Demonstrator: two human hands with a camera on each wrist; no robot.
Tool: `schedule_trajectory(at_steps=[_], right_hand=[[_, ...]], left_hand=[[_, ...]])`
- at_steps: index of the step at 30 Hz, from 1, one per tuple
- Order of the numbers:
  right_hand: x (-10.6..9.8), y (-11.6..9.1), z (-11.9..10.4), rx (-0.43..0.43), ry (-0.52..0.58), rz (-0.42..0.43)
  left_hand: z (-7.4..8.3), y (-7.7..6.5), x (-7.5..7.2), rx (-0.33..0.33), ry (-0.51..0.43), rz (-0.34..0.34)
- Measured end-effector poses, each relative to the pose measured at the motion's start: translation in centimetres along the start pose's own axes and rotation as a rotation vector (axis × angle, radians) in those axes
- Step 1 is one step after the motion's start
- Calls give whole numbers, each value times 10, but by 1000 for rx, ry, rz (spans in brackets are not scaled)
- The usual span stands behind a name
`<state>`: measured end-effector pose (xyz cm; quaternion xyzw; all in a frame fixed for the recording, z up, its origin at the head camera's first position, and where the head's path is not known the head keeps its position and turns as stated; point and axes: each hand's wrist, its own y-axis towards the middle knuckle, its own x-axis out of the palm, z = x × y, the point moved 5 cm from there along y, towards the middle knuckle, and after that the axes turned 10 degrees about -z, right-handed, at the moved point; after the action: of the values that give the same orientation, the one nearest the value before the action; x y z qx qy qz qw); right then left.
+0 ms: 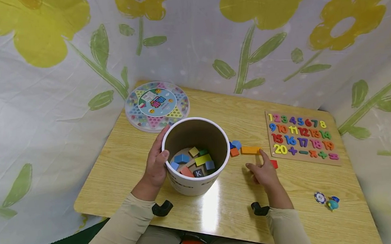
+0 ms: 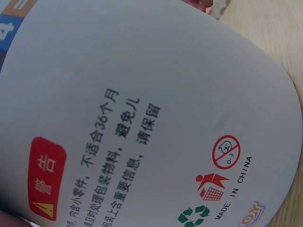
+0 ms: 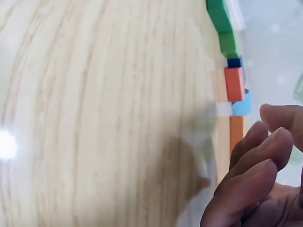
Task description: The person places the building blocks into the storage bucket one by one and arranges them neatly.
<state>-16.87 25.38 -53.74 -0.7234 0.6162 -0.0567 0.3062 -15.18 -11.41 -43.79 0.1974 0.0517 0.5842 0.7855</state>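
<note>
My left hand (image 1: 156, 167) grips the side of a white round bucket (image 1: 189, 187), its thumb at the rim. Inside the bucket lie several toy blocks, among them a yellow block (image 1: 202, 159), a blue block (image 1: 181, 158) and a black block (image 1: 198, 173) marked K. The left wrist view is filled by the bucket's printed wall (image 2: 180, 71). To the right, my right hand (image 1: 265, 172) holds nothing, its fingers loosely bent. One fingertip is right at the end of a long orange block (image 1: 250, 150). A red block (image 1: 274, 164) shows partly from behind this hand.
Between bucket and orange block lie a red-orange block (image 1: 234, 152) and a light blue block (image 1: 236, 145). Green blocks (image 3: 218, 16) appear in the right wrist view. A number board (image 1: 304, 158), a round game board (image 1: 135, 122), a poker chip (image 1: 319, 197) and a small toy (image 1: 332, 204) also lie around.
</note>
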Motion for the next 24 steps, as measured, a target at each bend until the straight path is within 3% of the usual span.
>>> schedule_trajectory(at_steps=[15, 24], right_hand=[[1, 12, 9, 59, -24, 15], [-11, 22, 2, 41, 9, 54]], left_hand=[[-2, 1, 1, -11, -1, -9], [-2, 0, 1, -3, -21, -7]])
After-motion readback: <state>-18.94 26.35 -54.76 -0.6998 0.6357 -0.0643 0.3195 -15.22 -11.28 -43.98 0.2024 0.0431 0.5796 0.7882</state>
